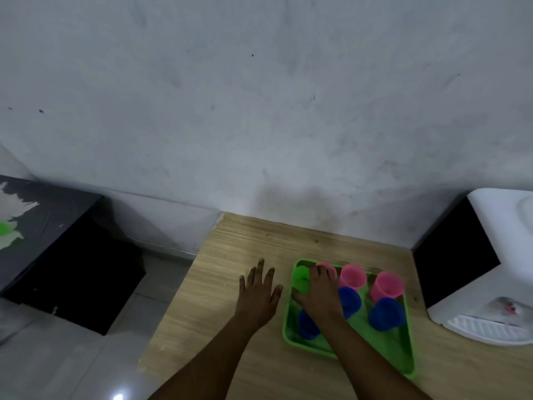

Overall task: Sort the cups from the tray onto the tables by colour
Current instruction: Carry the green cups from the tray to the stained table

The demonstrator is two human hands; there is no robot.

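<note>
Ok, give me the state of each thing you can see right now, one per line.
Left hand: open, flat on the wooden table.
Right hand: gripping the green cup.
Green tray: on the table, holding cups.
Pink cups: three, in the tray's far row; upright or inverted unclear.
Blue cups: three, in the tray.
Black table: something green on it.

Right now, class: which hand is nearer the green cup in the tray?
Right. The right hand grips the green cup; the left hand lies flat on the table, outside the tray.
</note>
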